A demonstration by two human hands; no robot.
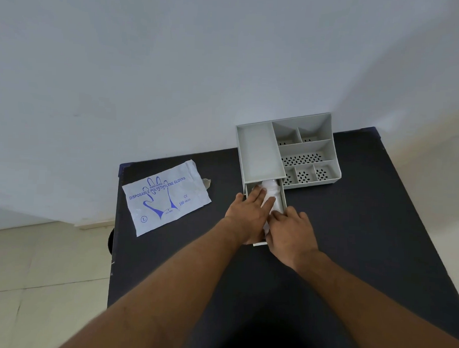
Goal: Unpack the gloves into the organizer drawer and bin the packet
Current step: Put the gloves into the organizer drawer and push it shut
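Note:
A grey organizer (261, 151) stands at the back of the black table, its drawer (283, 201) pulled out toward me. A stack of clear white gloves (271, 192) lies in the drawer. My left hand (247, 214) lies flat on the gloves with fingers spread. My right hand (291, 231) presses on the near end of the stack at the drawer's front. The flat white glove packet (167, 197) with blue print lies on the table to the left, apart from both hands.
The organizer's right half has several perforated compartments (302, 158). A white wall rises just behind the table (365, 232). Tiled floor (40, 265) shows past the table's left edge. A torn strip (206, 183) lies behind the packet.

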